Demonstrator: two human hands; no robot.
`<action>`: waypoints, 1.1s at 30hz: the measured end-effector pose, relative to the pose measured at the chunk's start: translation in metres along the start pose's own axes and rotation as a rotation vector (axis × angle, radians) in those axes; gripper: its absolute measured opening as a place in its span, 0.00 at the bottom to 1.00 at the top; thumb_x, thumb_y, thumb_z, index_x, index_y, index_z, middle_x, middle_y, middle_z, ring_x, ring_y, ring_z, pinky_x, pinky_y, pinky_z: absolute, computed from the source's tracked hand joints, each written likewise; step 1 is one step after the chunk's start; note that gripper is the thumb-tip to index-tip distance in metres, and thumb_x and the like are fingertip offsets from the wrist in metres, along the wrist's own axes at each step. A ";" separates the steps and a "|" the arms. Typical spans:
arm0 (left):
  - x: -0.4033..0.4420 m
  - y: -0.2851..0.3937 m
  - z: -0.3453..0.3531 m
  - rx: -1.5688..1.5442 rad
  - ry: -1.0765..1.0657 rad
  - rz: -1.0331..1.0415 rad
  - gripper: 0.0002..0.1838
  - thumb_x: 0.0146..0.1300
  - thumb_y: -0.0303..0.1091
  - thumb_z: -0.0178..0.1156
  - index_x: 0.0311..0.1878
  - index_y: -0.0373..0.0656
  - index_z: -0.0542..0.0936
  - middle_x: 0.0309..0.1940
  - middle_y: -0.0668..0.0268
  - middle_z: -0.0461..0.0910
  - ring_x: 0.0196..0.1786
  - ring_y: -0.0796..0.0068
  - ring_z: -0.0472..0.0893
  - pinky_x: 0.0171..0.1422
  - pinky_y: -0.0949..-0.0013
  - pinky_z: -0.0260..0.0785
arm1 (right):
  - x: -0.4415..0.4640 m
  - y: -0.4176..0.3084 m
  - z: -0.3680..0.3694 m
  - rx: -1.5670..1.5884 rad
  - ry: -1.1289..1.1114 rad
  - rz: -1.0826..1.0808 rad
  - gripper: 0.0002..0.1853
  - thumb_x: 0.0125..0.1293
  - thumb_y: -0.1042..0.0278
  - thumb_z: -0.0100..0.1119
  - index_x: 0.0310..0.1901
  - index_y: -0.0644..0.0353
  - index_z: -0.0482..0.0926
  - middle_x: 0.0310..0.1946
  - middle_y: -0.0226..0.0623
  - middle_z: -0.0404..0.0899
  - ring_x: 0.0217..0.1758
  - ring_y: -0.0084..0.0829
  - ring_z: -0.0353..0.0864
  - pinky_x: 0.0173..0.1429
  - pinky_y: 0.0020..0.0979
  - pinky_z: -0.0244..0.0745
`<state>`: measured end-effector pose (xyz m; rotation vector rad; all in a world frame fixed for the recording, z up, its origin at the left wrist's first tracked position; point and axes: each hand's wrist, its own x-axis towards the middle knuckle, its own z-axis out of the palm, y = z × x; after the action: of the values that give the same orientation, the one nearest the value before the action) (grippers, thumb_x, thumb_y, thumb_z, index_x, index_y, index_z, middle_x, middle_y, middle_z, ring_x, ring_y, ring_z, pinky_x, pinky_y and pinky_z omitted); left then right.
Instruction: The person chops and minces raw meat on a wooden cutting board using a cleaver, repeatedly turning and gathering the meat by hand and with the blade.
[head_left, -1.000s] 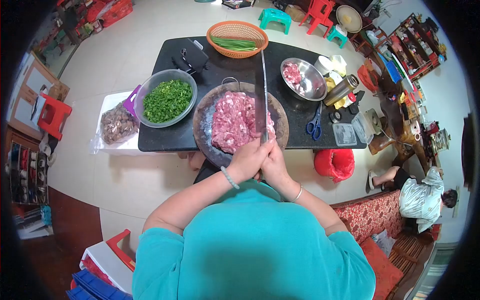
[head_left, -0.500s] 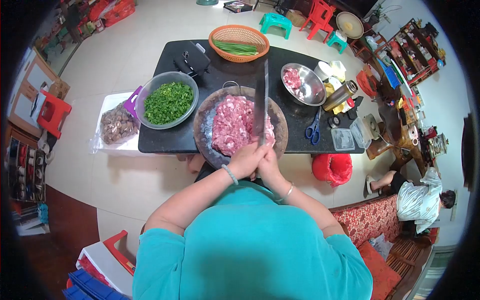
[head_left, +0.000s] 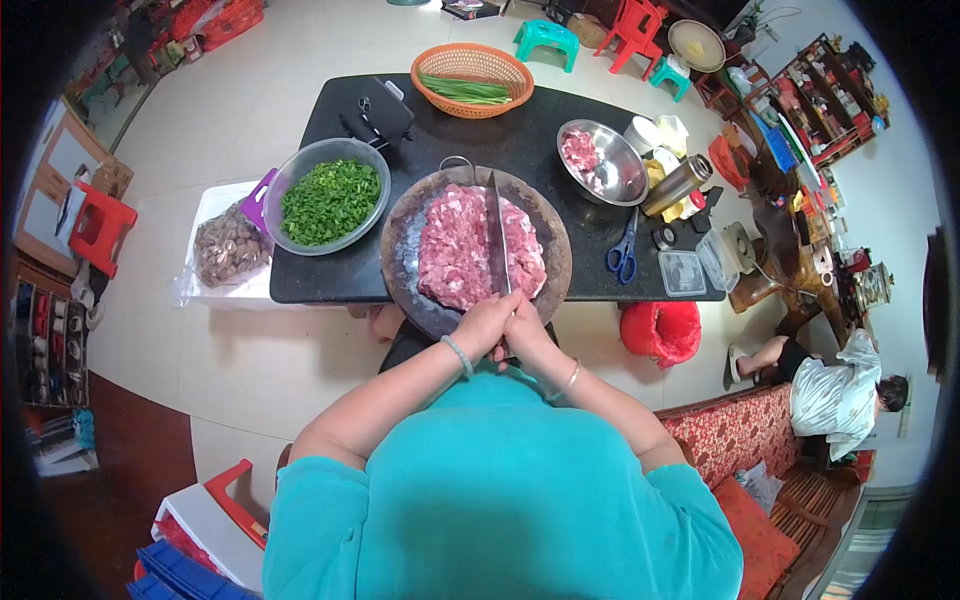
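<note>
My left hand and my right hand are closed together around the handle of a cleaver. The handle itself is hidden by my fingers. The blade points away from me, its edge down in a mound of chopped raw meat. Under the meat lies a round chopping block with a metal ring at its far edge. A bowl of chopped greens stands to the left of the block. On the right, a steel bowl contains some pieces of raw meat.
An orange basket of long green stalks sits at the black table's far edge. Blue-handled scissors, a metal flask and a clear plastic box lie at right. A red-lined bin stands below. Another person is far right.
The cleaver has come down from above the meat into it, and sits further left. Both hands have moved slightly down and left with it.
</note>
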<state>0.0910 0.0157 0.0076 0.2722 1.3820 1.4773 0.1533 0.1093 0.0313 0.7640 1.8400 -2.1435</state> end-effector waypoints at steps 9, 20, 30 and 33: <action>-0.013 0.006 0.001 0.209 0.071 0.099 0.26 0.69 0.55 0.41 0.37 0.39 0.74 0.13 0.60 0.75 0.10 0.68 0.74 0.15 0.65 0.66 | 0.001 0.016 0.006 -0.051 0.037 -0.087 0.09 0.66 0.73 0.43 0.47 0.60 0.63 0.16 0.36 0.71 0.10 0.27 0.71 0.09 0.29 0.63; -0.021 0.011 0.005 0.260 0.149 0.260 0.27 0.70 0.55 0.40 0.36 0.37 0.74 0.12 0.60 0.74 0.10 0.68 0.74 0.12 0.67 0.66 | -0.005 0.010 0.006 -0.059 0.025 -0.180 0.07 0.67 0.71 0.45 0.43 0.61 0.63 0.16 0.36 0.71 0.10 0.27 0.71 0.10 0.28 0.64; -0.033 0.014 0.014 0.390 0.245 0.459 0.27 0.69 0.55 0.39 0.34 0.38 0.74 0.14 0.58 0.75 0.10 0.67 0.74 0.14 0.68 0.66 | -0.028 -0.012 0.016 -0.074 0.063 -0.283 0.07 0.68 0.69 0.45 0.45 0.57 0.63 0.16 0.33 0.70 0.09 0.25 0.70 0.10 0.26 0.62; -0.013 -0.007 -0.004 0.060 0.023 -0.076 0.28 0.69 0.57 0.39 0.34 0.38 0.74 0.13 0.58 0.75 0.10 0.68 0.74 0.13 0.68 0.65 | 0.002 0.011 0.006 -0.043 -0.082 0.129 0.10 0.64 0.74 0.43 0.47 0.59 0.61 0.16 0.36 0.70 0.10 0.27 0.70 0.09 0.31 0.63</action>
<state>0.0968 0.0018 0.0060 0.2383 1.4414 1.3816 0.1556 0.1015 0.0217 0.7515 1.7411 -2.0180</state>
